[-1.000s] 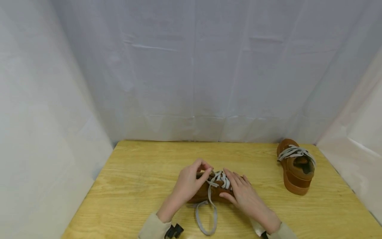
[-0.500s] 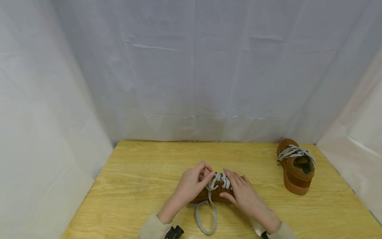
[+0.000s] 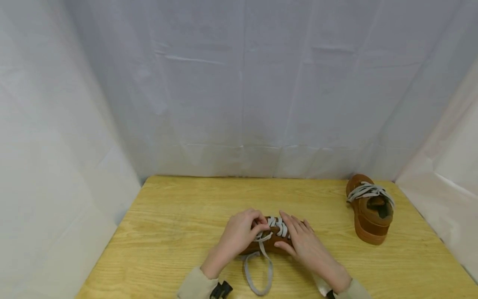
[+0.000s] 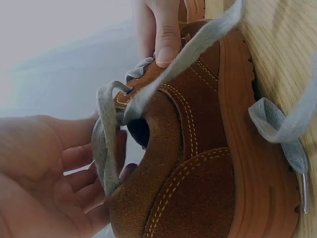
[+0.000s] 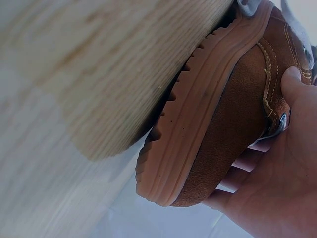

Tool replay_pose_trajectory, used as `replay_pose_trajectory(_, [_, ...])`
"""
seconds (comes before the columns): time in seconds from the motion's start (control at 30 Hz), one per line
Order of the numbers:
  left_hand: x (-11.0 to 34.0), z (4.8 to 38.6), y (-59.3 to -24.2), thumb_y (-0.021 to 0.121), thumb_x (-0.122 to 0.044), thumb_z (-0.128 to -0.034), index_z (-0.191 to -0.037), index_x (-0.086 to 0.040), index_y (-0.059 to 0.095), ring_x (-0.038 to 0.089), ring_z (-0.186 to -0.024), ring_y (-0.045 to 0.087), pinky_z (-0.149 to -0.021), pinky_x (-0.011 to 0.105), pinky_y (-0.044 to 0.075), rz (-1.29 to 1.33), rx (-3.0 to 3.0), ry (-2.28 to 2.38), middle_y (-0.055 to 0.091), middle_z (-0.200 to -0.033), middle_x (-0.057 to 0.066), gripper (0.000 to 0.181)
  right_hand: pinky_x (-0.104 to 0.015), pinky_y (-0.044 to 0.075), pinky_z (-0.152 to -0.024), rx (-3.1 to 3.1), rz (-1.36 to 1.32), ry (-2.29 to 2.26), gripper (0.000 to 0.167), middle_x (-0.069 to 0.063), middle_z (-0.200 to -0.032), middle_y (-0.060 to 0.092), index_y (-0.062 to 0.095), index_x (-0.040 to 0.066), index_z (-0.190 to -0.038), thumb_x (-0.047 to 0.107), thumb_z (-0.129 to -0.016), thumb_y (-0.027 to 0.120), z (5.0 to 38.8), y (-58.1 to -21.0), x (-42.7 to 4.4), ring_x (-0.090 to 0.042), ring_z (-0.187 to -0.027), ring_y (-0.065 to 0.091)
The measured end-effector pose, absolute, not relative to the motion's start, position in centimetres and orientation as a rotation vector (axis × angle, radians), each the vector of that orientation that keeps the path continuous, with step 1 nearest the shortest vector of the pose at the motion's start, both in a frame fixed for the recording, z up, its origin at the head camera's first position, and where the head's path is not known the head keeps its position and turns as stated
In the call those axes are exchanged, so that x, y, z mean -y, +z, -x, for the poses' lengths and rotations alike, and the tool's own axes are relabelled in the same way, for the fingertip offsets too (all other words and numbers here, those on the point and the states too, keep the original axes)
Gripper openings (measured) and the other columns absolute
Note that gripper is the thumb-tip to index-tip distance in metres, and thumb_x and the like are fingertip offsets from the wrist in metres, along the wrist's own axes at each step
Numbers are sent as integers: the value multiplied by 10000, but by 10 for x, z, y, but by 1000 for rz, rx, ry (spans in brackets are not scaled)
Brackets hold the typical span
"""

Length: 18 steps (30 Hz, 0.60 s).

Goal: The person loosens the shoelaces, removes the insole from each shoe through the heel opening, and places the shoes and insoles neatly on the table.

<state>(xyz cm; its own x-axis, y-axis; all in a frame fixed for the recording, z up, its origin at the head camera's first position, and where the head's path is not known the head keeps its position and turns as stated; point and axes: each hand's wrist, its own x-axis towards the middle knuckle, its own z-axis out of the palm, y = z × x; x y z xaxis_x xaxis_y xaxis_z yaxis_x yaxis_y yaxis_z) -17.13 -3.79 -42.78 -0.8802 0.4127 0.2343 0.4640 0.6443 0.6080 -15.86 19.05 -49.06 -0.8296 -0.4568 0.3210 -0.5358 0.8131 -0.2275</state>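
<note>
A brown suede shoe (image 4: 198, 183) with grey laces stands on the table, toe pointing right in the head view. My left hand (image 3: 240, 232) is at its ankle opening, thumb and forefinger together, pinching the grey shoelace (image 4: 106, 134); the fingertips are partly hidden behind the lace in the left wrist view. My right hand (image 3: 308, 245) holds the front of the shoe (image 5: 228, 124), thumb on the near side and fingers over the top toward the far side. One loose lace end (image 3: 269, 274) loops down the near side onto the table, its metal tip showing in the left wrist view.
A second brown shoe (image 3: 369, 211) with grey laces stands at the wooden table's (image 3: 186, 199) back right, toe away from me. White sheeting (image 3: 239, 104) closes off the back and both sides.
My left hand has shifted slightly toward me and down over the shoe's opening, bringing the pinched lace along. My right hand and the far shoe have stayed put.
</note>
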Motion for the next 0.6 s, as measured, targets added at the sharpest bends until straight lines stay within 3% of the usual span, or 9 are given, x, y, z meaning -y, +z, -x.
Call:
replay_pose_trajectory(0.13, [37, 169, -426, 687, -293, -959, -943, -189, 722, 11, -683, 549, -607, 203, 464, 678, 2753, -1053, 673, -883, -63, 111, -649, 419, -1033, 2767, -762, 452, 819, -172, -1477, 524, 284, 86, -1598, 498, -976, 622, 158, -491, -191, -377, -1315, 534])
replay_pose_trajectory(0.3, [40, 167, -421, 653, -275, -991, -969, -184, 707, 59, -780, 636, -672, 225, 524, 653, 2646, -1235, 683, -922, -52, 108, -649, 409, -1044, 2783, -757, 456, 817, -177, -1480, 520, 287, 78, -1596, 496, -978, 620, 157, -489, -189, -382, -1320, 528])
replay_pose_trajectory(0.6, [41, 165, -406, 579, -259, -1048, -1062, -142, 657, 113, -980, 692, -837, 295, 585, 816, 2317, -1528, 717, -1064, -40, 141, -661, 415, -1027, 2760, -758, 470, 815, -182, -1476, 522, 290, 83, -1593, 485, -973, 634, 159, -490, -190, -402, -1311, 530])
